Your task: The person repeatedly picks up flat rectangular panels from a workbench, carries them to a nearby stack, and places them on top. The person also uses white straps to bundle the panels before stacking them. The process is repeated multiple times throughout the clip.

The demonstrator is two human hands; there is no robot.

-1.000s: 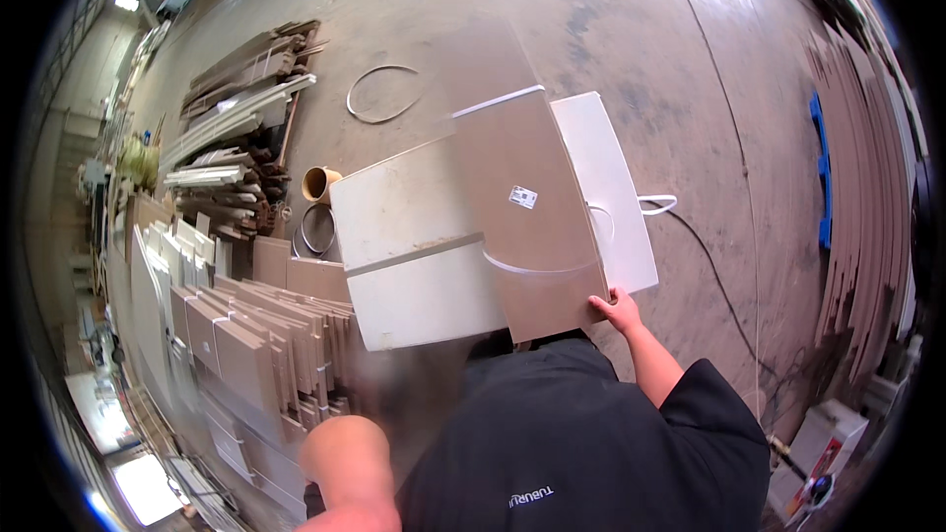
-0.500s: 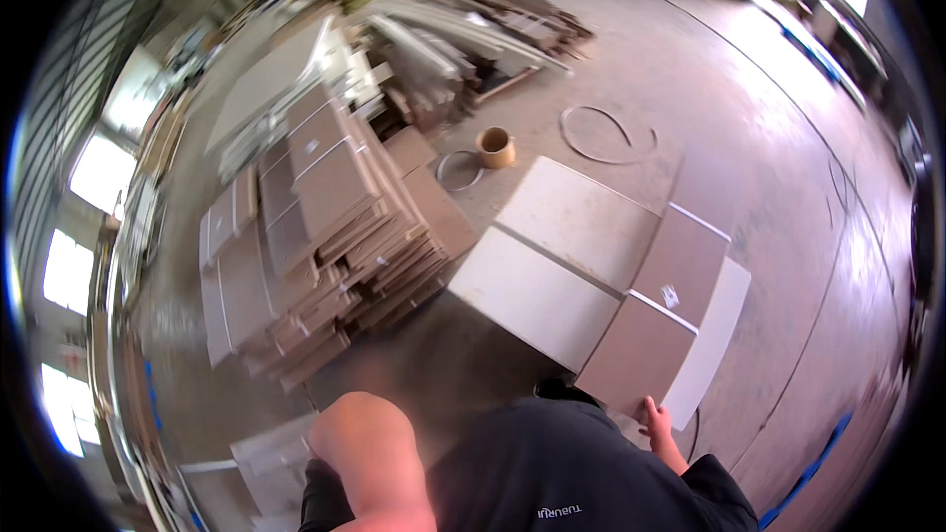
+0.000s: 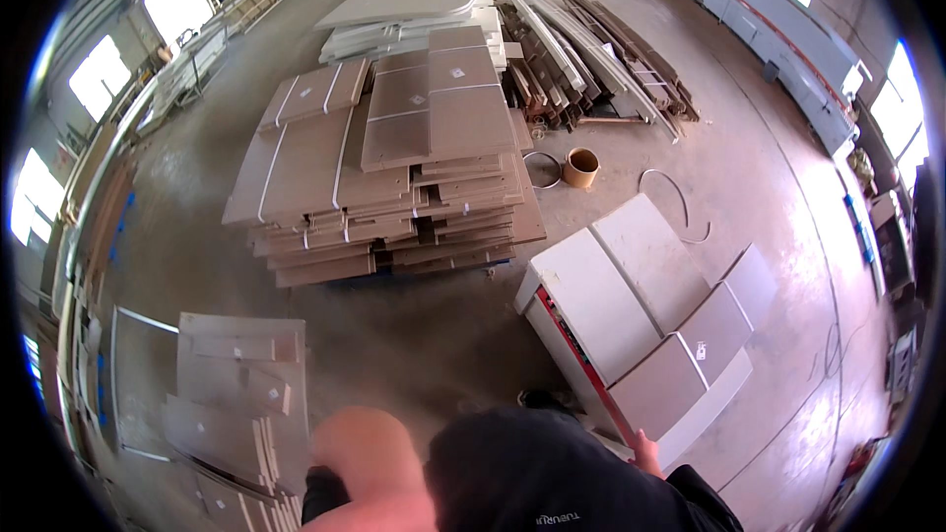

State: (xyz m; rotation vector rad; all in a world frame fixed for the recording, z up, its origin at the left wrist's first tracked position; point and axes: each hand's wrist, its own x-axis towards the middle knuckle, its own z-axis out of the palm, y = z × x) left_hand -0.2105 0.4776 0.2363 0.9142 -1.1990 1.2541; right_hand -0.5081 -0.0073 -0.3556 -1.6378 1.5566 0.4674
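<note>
My right hand (image 3: 645,455) is at the near edge of a long brown panel (image 3: 658,386) bound with white straps, its fingers closed on that edge. The panel lies slantwise over a white panel (image 3: 711,406) on a low white cart or cabinet (image 3: 599,315) with a red strip along its side. A small white label sits on the panel's face. My left arm (image 3: 367,463) shows as a bare bent limb at the lower edge. The left hand itself is outside the picture.
A large stack of strapped brown panels (image 3: 394,187) stands ahead. Lower left lie more panels (image 3: 241,384). Beyond the cart are a cardboard tube (image 3: 581,168), a curved strip (image 3: 680,199) and piled boards (image 3: 591,59). A long machine (image 3: 749,20) stands far right.
My view has swung left, so the stack and cart appear shifted rightward, and panels at lower left come into sight. My right hand remains at the brown panel's near edge.
</note>
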